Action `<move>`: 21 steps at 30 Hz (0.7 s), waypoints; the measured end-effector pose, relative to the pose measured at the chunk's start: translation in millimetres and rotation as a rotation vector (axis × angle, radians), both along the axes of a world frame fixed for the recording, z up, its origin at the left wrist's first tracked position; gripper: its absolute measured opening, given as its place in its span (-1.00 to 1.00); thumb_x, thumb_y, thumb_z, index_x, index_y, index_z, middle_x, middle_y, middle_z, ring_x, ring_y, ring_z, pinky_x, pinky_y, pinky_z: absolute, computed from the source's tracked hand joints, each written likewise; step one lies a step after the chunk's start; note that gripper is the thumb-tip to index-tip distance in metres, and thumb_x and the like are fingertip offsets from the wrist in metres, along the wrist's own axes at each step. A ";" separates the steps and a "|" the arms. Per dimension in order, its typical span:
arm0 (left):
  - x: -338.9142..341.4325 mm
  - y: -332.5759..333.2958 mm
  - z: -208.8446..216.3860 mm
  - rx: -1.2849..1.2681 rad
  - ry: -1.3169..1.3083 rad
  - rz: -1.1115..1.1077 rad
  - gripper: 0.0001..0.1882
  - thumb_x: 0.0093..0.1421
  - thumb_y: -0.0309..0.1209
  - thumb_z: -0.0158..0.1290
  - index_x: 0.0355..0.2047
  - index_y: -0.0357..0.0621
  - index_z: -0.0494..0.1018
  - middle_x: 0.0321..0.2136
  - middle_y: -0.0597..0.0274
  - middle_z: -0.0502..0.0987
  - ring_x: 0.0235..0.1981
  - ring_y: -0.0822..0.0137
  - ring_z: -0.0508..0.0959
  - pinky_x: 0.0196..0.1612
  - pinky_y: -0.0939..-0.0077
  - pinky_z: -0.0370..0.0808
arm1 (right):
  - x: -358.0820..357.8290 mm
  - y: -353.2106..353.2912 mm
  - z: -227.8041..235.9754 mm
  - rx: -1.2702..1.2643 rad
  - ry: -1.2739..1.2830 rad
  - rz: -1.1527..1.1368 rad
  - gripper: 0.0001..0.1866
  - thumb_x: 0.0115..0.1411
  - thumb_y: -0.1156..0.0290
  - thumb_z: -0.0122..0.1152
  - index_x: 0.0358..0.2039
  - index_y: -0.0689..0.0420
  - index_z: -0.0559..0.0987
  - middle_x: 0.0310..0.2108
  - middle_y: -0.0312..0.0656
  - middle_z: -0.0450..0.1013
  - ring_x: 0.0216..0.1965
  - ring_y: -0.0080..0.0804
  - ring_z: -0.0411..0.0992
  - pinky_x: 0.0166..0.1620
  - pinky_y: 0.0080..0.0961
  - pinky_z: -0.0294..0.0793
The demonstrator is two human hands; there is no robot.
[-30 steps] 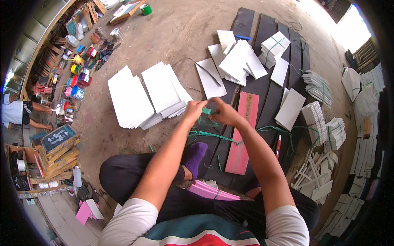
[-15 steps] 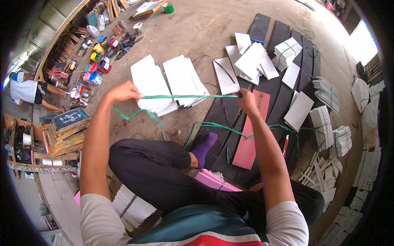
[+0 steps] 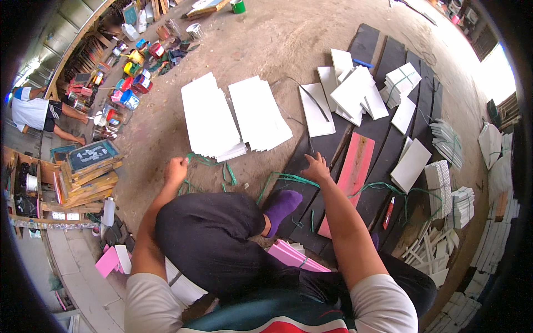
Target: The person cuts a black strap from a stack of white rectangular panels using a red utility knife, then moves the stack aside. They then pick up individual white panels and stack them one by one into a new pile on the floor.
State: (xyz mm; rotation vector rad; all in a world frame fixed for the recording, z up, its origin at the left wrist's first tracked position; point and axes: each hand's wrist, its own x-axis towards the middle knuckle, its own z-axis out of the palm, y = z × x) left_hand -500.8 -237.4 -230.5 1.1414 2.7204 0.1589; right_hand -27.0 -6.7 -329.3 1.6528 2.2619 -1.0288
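My left hand point(image 3: 176, 171) is closed beside my raised knee, with green plastic strapping point(image 3: 204, 161) trailing from it toward the white sheets. My right hand point(image 3: 316, 168) holds nothing; its fingers are spread above the dark boards, beside a red-pink plank point(image 3: 355, 161). Two stacks of white sheets, the left stack point(image 3: 210, 114) and the right stack point(image 3: 257, 114), lie on the floor beyond my hands. A further green strap point(image 3: 294, 177) runs across the boards and over the plank, passing close under my right hand.
Loose white pieces point(image 3: 353, 91) and a tied white bundle point(image 3: 401, 83) lie on the dark boards point(image 3: 391, 55). A red cutter point(image 3: 389, 213) is right of the plank. Pink sheets point(image 3: 297, 256) sit by my legs. Paint cans point(image 3: 129, 100) and a person point(image 3: 33, 111) are at left.
The green strap was stretched between both hands. Now my right hand has let go and opened, and both hands are lower, the left one beside the knee with the strap slack.
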 end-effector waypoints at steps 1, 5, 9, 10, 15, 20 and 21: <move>5.6 0.5 -12.8 -0.015 -0.006 0.013 -0.59 0.34 -0.10 0.08 -0.27 -0.27 0.60 -0.34 -0.20 0.62 -0.18 -0.19 0.62 -0.13 -0.07 0.50 | 0.9 -1.6 -1.4 0.022 -0.037 0.002 -0.16 0.02 0.16 0.38 0.37 -0.31 0.34 0.51 0.01 -0.10 0.49 0.15 -0.08 0.36 0.24 0.18; 38.7 -2.9 -39.5 -0.142 0.451 -0.121 -0.51 0.35 -0.02 0.06 -0.08 -0.26 0.60 -0.19 -0.06 0.66 -0.13 -0.12 0.65 -0.02 -0.05 0.53 | -0.3 3.0 -26.6 0.025 -0.164 0.026 -0.19 0.08 0.20 0.32 0.39 -0.10 0.32 0.51 -0.05 -0.08 0.48 0.15 -0.05 0.39 0.22 0.11; 53.6 44.6 -20.7 -0.526 -0.330 -0.316 -0.32 0.32 0.14 0.08 0.14 -0.23 0.49 -0.03 -0.01 0.62 -0.10 0.00 0.66 -0.02 0.02 0.56 | -0.2 20.4 -26.3 0.036 -0.158 0.033 -0.25 0.15 0.33 0.22 0.35 0.21 0.28 0.42 0.04 0.10 0.36 0.20 0.16 0.34 0.11 0.23; 64.9 59.4 -14.1 -0.507 -0.551 -0.371 -0.29 0.33 0.17 0.05 0.16 -0.23 0.46 -0.02 0.01 0.61 -0.11 0.08 0.66 -0.05 0.08 0.58 | -2.1 25.8 -21.8 0.132 -0.007 0.015 -0.27 0.15 0.37 0.19 0.34 0.23 0.27 0.41 0.07 0.11 0.33 0.21 0.18 0.33 0.07 0.25; 132.0 131.6 32.5 -0.112 -1.292 -0.437 -0.33 0.42 0.14 -0.07 0.27 -0.13 0.38 0.08 0.06 0.54 0.00 0.26 0.58 0.10 0.27 0.49 | -41.1 28.3 69.1 0.569 0.560 0.086 -0.22 0.09 0.59 0.15 0.37 0.26 0.22 0.37 0.12 0.14 0.26 0.16 0.24 0.29 -0.12 0.32; 167.9 189.7 110.5 0.457 -1.537 -0.157 -0.54 0.47 -0.02 -0.07 0.06 -0.17 0.48 -0.13 0.18 0.62 -0.07 0.32 0.60 0.03 0.40 0.47 | -85.1 -25.4 177.5 0.762 0.631 0.648 -0.25 0.07 0.53 0.08 0.35 0.29 0.27 0.34 0.03 0.24 0.07 -0.07 0.41 0.13 -0.20 0.47; 164.8 191.0 124.7 0.579 -1.547 -0.185 -0.59 0.47 -0.07 -0.05 -0.01 -0.15 0.50 -0.19 0.21 0.63 -0.13 0.33 0.62 0.01 0.39 0.48 | -91.1 -33.5 186.9 0.761 0.612 0.721 -0.24 0.07 0.53 0.07 0.36 0.26 0.28 0.35 -0.03 0.24 0.07 -0.09 0.41 0.13 -0.19 0.47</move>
